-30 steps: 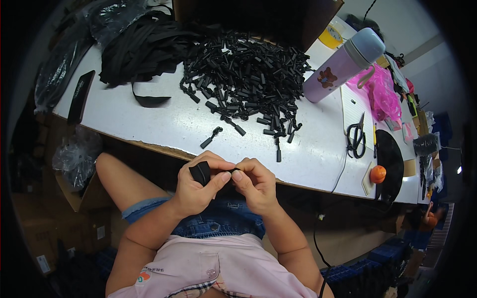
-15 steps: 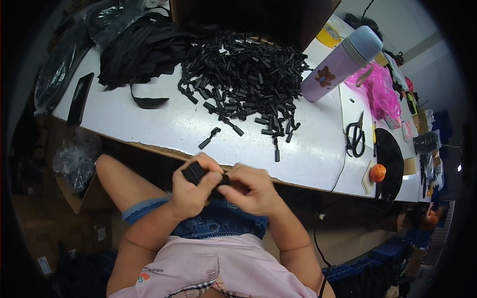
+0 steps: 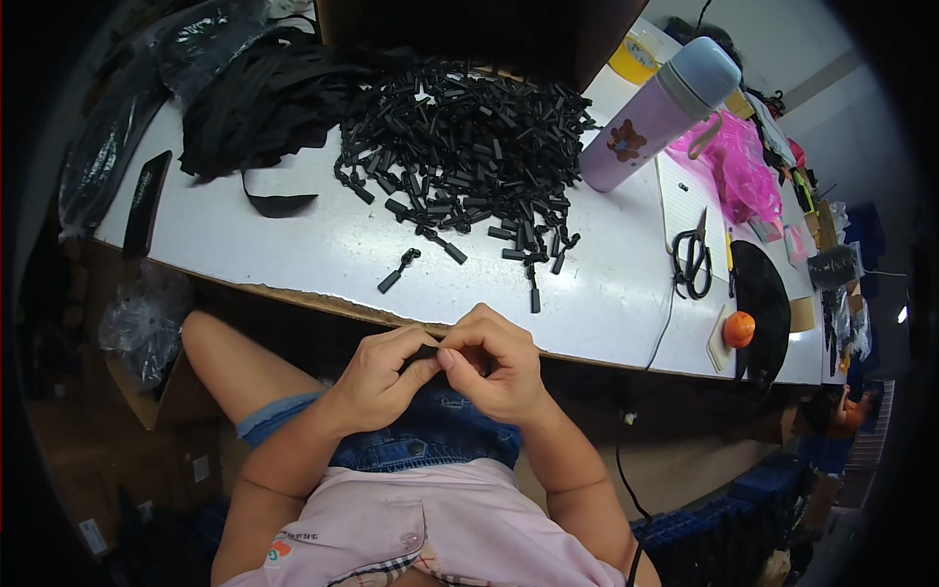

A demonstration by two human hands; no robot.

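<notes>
Over my lap, just off the table's front edge, both hands meet with their fingertips together. My left hand (image 3: 380, 377) is closed on a short black zipper strip (image 3: 421, 355), mostly covered by the fingers. The thumb and fingers of my right hand (image 3: 497, 364) pinch at the strip's end; any small part there is hidden. Beyond the hands lies a big heap of black zipper sliders with long pulls (image 3: 469, 147). One loose slider (image 3: 399, 271) rests apart, nearer to me. To the heap's left sits a bundle of black strips (image 3: 249, 108).
On the white table (image 3: 323, 249) a lilac bottle (image 3: 650, 127) leans right of the heap. Scissors (image 3: 693, 264), a notebook (image 3: 685, 210), an orange round object (image 3: 738, 330) and a pink bag (image 3: 738, 171) lie farther right. A black phone-like slab (image 3: 147, 205) is at left.
My hands have drawn together and turned, so less of the black strip shows between them. The right fingers have risen and curled. The whole view has shifted slightly.
</notes>
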